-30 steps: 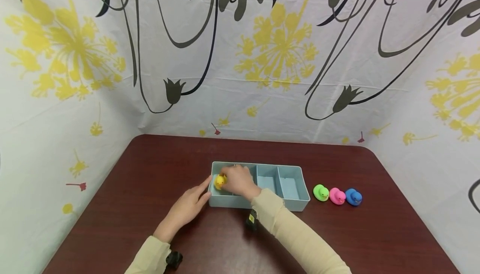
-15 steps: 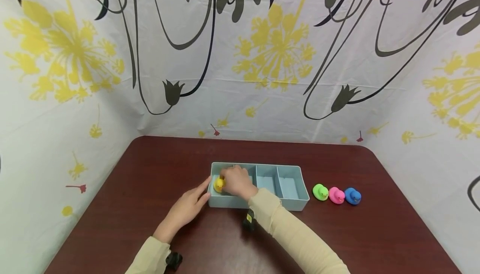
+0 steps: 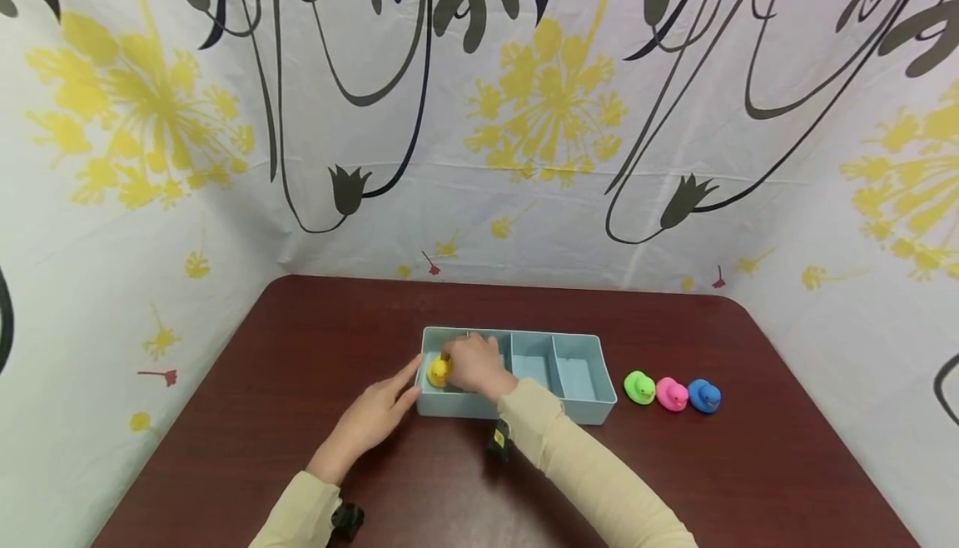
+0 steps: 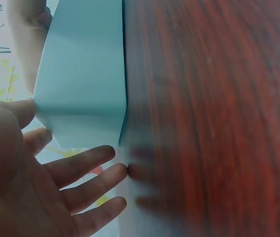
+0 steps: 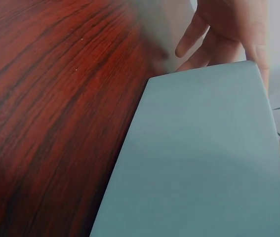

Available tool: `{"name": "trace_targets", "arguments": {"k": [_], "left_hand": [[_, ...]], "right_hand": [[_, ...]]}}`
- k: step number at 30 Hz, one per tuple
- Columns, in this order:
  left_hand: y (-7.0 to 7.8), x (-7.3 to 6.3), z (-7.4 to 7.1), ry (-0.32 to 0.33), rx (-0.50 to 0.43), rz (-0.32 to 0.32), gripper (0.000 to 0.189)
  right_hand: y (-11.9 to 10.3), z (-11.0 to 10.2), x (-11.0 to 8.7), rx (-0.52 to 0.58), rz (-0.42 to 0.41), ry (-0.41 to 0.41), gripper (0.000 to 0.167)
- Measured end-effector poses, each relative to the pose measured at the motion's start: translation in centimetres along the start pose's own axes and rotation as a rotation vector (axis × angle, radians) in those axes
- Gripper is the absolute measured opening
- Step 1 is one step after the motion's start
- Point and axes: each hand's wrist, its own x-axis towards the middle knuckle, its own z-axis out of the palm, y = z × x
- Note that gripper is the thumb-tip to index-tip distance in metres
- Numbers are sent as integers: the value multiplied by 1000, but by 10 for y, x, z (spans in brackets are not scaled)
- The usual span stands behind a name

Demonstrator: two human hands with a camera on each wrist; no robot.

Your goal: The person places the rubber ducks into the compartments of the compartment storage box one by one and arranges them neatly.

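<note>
A light blue box [image 3: 517,409] with a row of compartments stands on the table. In its leftmost compartment is a yellow toy duck [image 3: 438,371], and the right hand [image 3: 479,366] reaches in over the front wall with curled fingers at the duck's right side, pinching it. Its fingertips are partly hidden behind the hand. The left hand [image 3: 370,419] rests against the box's left end, its thumb and forefinger at the rim corners. In the left wrist view, the other fingers [image 4: 95,185] of that hand spread loosely below the box's end wall [image 4: 80,131].
To the right of the box, green [image 3: 639,387], pink [image 3: 672,395] and blue [image 3: 704,396] toy ducks sit in a row on the dark red wooden table [image 3: 360,306]. A patterned cloth [image 3: 449,132] hangs behind and at the sides.
The yellow duck has shifted slightly toward the front of its compartment along with the right hand's fingers. The left hand stays at the box's end. The head view has tilted a little.
</note>
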Motion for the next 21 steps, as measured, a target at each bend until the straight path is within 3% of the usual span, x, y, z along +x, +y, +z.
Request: {"name": "trace_targets", "arguments": {"k": [21], "left_hand": [[1, 2, 1, -15, 29, -5, 54]], "right_hand": [[3, -21, -10, 79, -33, 14, 31]]}}
